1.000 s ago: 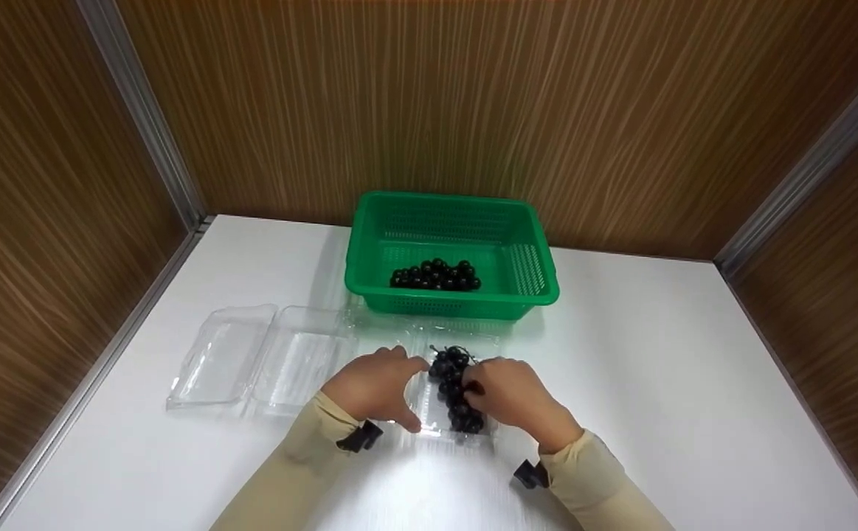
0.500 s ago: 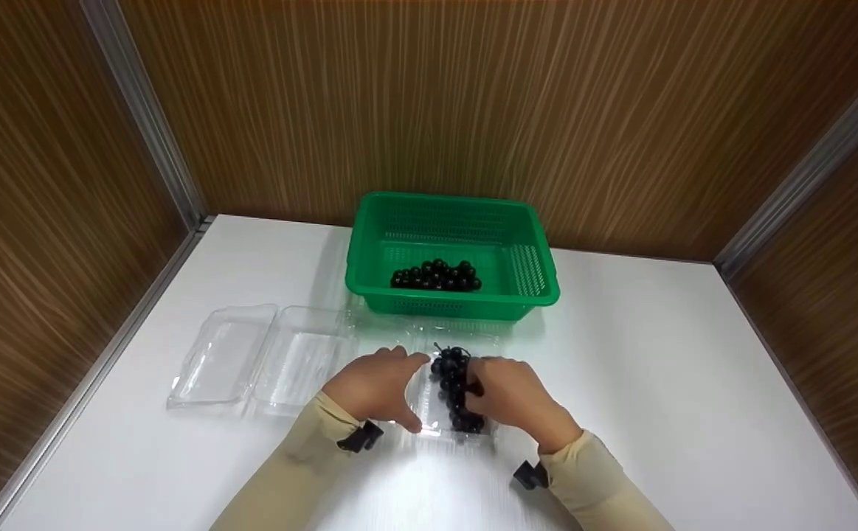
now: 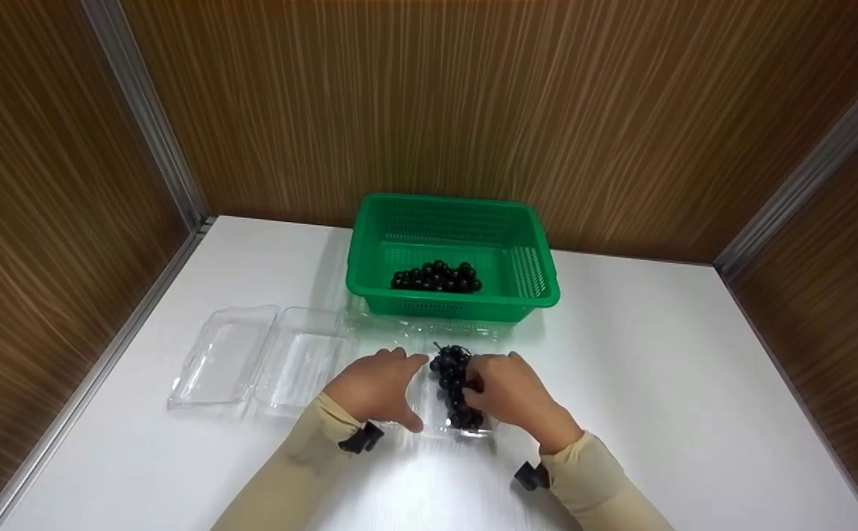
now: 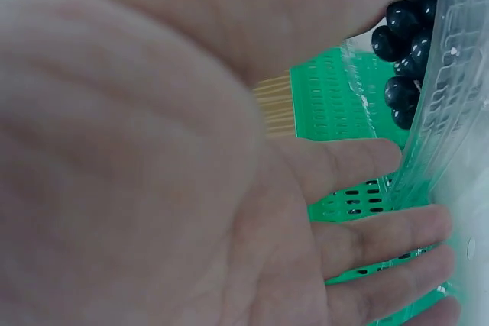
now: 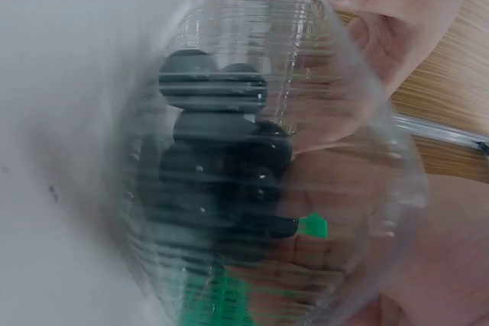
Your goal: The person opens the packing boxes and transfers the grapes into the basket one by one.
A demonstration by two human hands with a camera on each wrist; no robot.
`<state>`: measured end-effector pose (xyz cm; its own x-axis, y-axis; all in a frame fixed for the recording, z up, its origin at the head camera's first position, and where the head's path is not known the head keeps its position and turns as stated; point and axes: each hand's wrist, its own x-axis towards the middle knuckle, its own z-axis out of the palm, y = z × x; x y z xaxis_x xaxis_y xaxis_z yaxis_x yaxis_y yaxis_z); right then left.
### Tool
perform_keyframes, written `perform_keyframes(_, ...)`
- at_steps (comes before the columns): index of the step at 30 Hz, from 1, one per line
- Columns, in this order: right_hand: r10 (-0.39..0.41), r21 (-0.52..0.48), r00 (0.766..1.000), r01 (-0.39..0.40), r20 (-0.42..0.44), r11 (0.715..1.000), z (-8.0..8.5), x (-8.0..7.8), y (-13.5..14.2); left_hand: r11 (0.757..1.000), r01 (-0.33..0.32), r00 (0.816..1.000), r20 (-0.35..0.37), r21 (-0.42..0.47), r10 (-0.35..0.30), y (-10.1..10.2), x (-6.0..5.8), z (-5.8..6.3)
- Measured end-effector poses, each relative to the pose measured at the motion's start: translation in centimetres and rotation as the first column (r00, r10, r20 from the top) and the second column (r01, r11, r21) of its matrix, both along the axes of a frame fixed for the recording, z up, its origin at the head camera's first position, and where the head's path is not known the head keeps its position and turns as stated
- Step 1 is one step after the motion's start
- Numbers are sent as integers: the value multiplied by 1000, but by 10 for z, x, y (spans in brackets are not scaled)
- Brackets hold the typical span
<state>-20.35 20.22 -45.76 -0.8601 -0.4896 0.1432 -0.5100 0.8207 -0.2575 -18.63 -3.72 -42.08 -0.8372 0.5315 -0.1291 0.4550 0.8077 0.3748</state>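
Note:
A bunch of dark grapes (image 3: 449,376) lies lengthwise in the right-hand half of a clear plastic clamshell box (image 3: 434,419), its stem at the far end. My right hand (image 3: 511,394) reaches over the box's right side, thumb and fingers curled on the grapes. In the right wrist view, those grapes (image 5: 221,166) show blurred through the clear wall, with fingers behind them. My left hand (image 3: 373,387) stays at the box's left side, thumb and index spread. The left wrist view has its fingers (image 4: 386,238) fairly straight, close to the clear wall (image 4: 447,89).
Behind the box stands a green plastic basket (image 3: 443,296) holding another bunch of grapes (image 3: 436,277). To the left lies a second clear clamshell (image 3: 299,372), unfolded, its lid (image 3: 226,354) outermost. Wood-patterned panels (image 3: 429,103) enclose the white table (image 3: 665,383).
The grapes and their stem have shifted slightly inside the box under my right hand's fingers. My left hand has barely moved.

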Motion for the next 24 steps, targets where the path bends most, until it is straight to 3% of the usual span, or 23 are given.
perform_keyframes(9,1,-22,1000,-2,-4,1000,-2,1,0,1000,-4,1000,4,8,4,0,1,0)
perform_keyframes(24,-68,-91,995,74,68,993,4,0,3,1000,-16,1000,3,-5,16,2,2,1)
